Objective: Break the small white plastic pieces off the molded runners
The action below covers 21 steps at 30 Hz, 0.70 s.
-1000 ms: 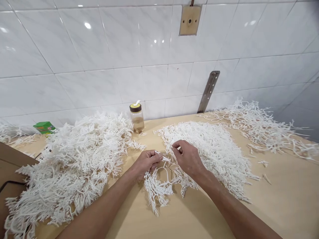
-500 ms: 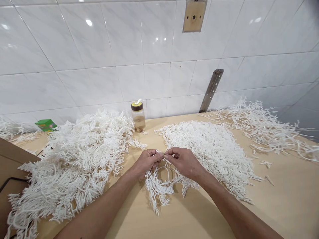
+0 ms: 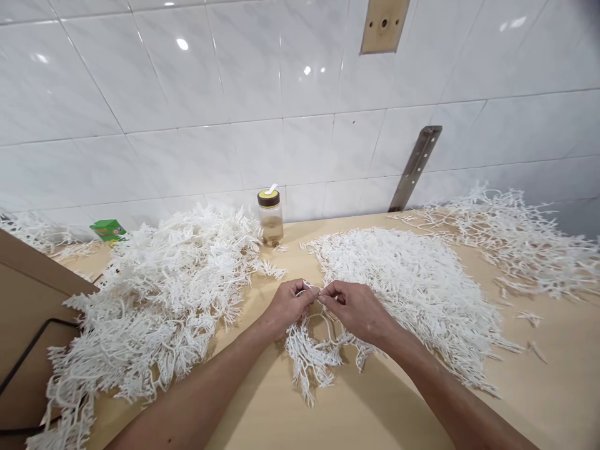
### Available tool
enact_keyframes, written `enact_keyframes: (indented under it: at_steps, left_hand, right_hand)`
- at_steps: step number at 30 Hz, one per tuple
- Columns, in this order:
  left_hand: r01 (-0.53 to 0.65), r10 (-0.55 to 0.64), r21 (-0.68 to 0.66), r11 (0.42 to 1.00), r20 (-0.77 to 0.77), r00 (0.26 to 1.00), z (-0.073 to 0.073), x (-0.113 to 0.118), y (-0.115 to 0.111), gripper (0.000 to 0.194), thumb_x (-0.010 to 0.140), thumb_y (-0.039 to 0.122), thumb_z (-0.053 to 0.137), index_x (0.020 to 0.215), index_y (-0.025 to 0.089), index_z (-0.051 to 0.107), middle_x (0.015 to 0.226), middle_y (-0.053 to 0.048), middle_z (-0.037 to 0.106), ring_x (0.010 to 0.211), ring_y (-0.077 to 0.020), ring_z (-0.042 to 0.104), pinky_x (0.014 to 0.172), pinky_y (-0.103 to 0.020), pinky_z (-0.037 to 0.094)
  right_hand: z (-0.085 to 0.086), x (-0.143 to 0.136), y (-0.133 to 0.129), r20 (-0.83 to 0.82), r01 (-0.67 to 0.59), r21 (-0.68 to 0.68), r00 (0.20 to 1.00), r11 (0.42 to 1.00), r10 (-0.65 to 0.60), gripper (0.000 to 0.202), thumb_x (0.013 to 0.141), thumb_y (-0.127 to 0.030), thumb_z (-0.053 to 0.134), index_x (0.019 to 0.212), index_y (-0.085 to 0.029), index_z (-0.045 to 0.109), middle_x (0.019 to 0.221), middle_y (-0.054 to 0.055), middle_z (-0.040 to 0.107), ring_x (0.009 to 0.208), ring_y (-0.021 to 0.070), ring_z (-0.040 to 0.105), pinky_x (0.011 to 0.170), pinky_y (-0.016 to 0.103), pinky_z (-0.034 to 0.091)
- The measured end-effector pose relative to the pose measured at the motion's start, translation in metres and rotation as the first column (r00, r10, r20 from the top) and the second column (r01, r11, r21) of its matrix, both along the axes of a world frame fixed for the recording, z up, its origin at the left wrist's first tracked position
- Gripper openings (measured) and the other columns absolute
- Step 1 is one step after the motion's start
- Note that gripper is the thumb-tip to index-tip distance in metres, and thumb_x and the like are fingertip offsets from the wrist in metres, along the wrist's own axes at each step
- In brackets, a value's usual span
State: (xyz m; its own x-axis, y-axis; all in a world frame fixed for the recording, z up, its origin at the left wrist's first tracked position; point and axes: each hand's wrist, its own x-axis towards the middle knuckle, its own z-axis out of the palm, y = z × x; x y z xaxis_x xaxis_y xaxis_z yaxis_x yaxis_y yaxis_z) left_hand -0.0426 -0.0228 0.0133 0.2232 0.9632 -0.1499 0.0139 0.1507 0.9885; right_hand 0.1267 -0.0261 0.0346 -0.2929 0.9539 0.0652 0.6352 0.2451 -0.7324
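Pale, smooth tabletop (image 3: 360,412) lies on the near side of the grip, with the shadows of both forearms falling across it. Just below the fingertips is the white stringy bunch (image 3: 309,359), a loose, branching tangle of thin strands with frayed, finger-like ends; whether it rests on the table or hangs is hard to tell. The left hand (image 3: 291,305) is pinched on the upper strands of that bunch, thumb against curled fingers. Beside it, the right hand (image 3: 355,309) has thumb and forefinger drawn narrow at the left fingertips; the contact is too small to tell whether a strand sits between them.

Left of the grip spreads a large fluffy heap (image 3: 182,300) of the same branching stuff, and past it, at the edge, a flat brown panel (image 3: 35,281). Right of the grip lies a flatter pile (image 3: 403,281) of short, straighter pieces; farther right is a wiry, open tangle (image 3: 520,231).

Beyond the grip stands a clear jar (image 3: 270,219) with a dark-rimmed yellow lid, a green box (image 3: 109,231) well to its left. Behind rises a glossy, marbled tile wall (image 3: 234,81), a perforated metal strip (image 3: 415,169) leaning there.
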Motion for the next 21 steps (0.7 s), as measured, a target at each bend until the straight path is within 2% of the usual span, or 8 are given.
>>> enact_keyframes:
  at_steps: [7, 14, 18, 21]
  left_hand:
    - [0.028, -0.028, 0.006, 1.0, -0.012, 1.0, 0.001, -0.001, 0.002, 0.043, 0.072, 0.056, 0.07, 0.069, 0.018, 0.052, 0.041, 0.007, 0.043, 0.036, -0.0063, 0.035, 0.037, -0.02, 0.025]
    - [-0.033, 0.033, 0.003, 0.999, -0.018, 0.999, 0.001, 0.001, 0.0, 0.043, 0.071, 0.055, 0.071, 0.066, 0.018, 0.051, 0.042, 0.008, 0.041, 0.036, -0.0057, 0.033, 0.038, -0.021, 0.023]
    - [-0.015, 0.015, -0.015, 1.0, -0.008, 1.0, 0.003, 0.001, -0.001, 0.043, 0.07, 0.055, 0.07, 0.066, 0.018, 0.05, 0.044, 0.008, 0.04, 0.037, -0.0053, 0.032, 0.038, -0.021, 0.022]
    - [-0.003, 0.003, -0.039, 0.999, 0.004, 1.0, 0.005, 0.001, -0.001, 0.04, 0.072, 0.052, 0.07, 0.065, 0.019, 0.048, 0.043, 0.009, 0.039, 0.037, -0.0055, 0.031, 0.039, -0.021, 0.022]
  right_hand:
    - [-0.005, 0.001, 0.003, -0.055, 0.037, -0.016, 0.998, 0.999, -0.038, 0.026, 0.087, -0.039, 0.052, 0.081, -0.02, 0.068, 0.069, 0.002, 0.068, 0.058, 0.015, 0.055, 0.052, 0.026, 0.038]
    - [-0.012, -0.003, 0.003, -0.048, 0.075, 0.058, 0.996, 0.995, -0.073, 0.026, 0.086, -0.041, 0.052, 0.079, -0.021, 0.069, 0.065, 0.001, 0.067, 0.057, 0.0164, 0.056, 0.053, 0.027, 0.038]
    - [-0.01, -0.004, 0.002, -0.081, 0.079, 0.047, 0.994, 0.996, -0.075, 0.028, 0.085, -0.042, 0.053, 0.078, -0.02, 0.068, 0.063, 0.002, 0.067, 0.051, 0.0154, 0.054, 0.049, 0.027, 0.038]
    - [-0.007, -0.004, 0.001, -0.13, 0.045, -0.011, 0.99, 0.999, -0.046, 0.028, 0.086, -0.043, 0.053, 0.081, -0.019, 0.068, 0.064, 0.002, 0.067, 0.048, 0.0138, 0.053, 0.047, 0.026, 0.038]
